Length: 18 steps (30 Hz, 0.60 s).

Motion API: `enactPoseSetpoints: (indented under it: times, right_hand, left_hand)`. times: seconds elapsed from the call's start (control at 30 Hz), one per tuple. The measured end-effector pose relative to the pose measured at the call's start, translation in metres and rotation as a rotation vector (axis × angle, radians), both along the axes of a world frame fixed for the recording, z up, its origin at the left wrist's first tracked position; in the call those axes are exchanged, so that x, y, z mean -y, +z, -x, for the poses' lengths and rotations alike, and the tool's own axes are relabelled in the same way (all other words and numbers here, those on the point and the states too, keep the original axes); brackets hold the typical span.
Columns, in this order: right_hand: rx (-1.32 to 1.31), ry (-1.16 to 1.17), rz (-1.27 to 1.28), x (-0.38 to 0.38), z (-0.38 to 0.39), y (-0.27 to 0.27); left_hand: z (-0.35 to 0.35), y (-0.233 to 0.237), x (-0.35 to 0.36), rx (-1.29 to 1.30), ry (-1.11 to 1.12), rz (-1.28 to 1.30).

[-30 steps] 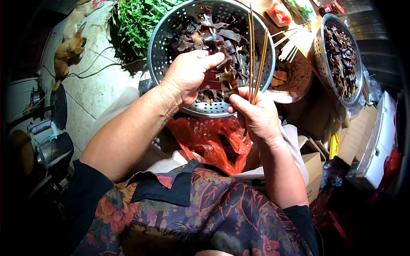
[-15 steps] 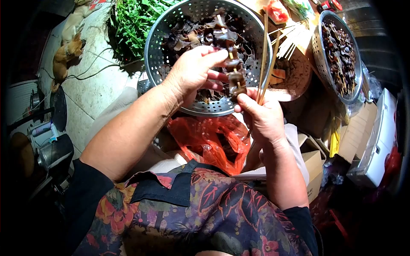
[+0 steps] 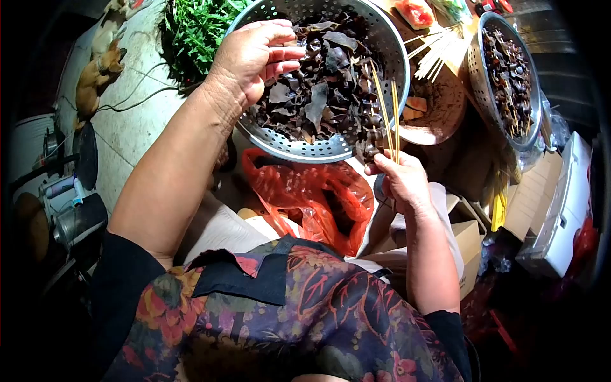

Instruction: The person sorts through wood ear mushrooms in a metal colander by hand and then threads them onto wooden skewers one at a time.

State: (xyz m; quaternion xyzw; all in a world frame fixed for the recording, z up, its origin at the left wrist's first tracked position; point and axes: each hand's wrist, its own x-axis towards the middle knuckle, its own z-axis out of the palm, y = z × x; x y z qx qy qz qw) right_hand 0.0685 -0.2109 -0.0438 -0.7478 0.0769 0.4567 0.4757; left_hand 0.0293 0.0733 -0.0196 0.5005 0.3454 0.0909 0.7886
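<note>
My right hand (image 3: 405, 181) grips a skewer threaded with dark wood ear mushroom pieces (image 3: 369, 143), along with a couple of bare bamboo skewers (image 3: 393, 124) pointing up. The loaded skewer overlaps the right rim of a metal colander (image 3: 296, 150) filled with loose wood ear mushrooms (image 3: 315, 105). Over the colander's left side hovers my left hand (image 3: 258, 57), its fingers loosely bent and apart, with nothing visible in them. Its palm side is partly turned from view.
Finished wood ear skewers (image 3: 507, 76) fill a second colander (image 3: 538, 118) at right. Loose bamboo skewers (image 3: 439, 51) lie above a brown bowl (image 3: 439, 130). A red plastic bag (image 3: 305, 204) sits at my lap. Green leaves (image 3: 197, 38) and a dog (image 3: 95, 83) are at left.
My left hand has left the loaded skewer and moved up and left over the colander. My right hand has lowered slightly to the right with the skewers.
</note>
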Motion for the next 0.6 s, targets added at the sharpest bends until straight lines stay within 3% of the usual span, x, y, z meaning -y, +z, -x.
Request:
enactPoseSetpoints:
  times: [0.1,0.13,0.17,0.23,0.27,0.33,0.37,0.5,0.57,0.6]
  right_hand:
    - [0.16,0.142,0.073,0.008,-0.008,-0.007]
    - [0.427,0.292,0.1,0.01,-0.011,-0.011]
    - [0.474,0.354,0.254,0.014,-0.014,-0.008]
    - [0.5,0.355,0.33,0.008,-0.015,0.008]
    - [0.498,0.354,0.33,0.005,-0.014,0.011]
    - [0.624,0.271,0.079,-0.003,-0.012,0.013]
    - [0.523,0.183,-0.055,-0.011,-0.009,0.017]
    - [0.14,0.133,-0.194,-0.024,-0.002,0.025]
    - [0.118,0.112,-0.288,-0.029,0.002,0.024]
    - [0.1,0.114,-0.328,-0.027,0.002,0.019]
  left_hand:
    - [0.001,-0.005,-0.001,-0.06,-0.103,-0.119]
    - [0.001,-0.008,0.001,-0.121,-0.181,-0.182]
    - [0.002,-0.011,0.004,-0.182,-0.259,-0.245]
    - [0.002,-0.028,0.011,-0.344,-0.473,-0.395]
    - [0.004,-0.049,0.014,-0.404,-0.559,-0.49]
    - [0.005,-0.061,0.026,-0.511,-0.675,-0.679]
    - [0.007,-0.067,0.033,-0.56,-0.706,-0.774]
    - [0.01,-0.087,0.044,-0.516,-0.529,-1.038]
    - [0.007,-0.092,0.042,-0.482,-0.518,-0.965]
    - [0.005,-0.083,0.041,-0.47,-0.503,-0.771]
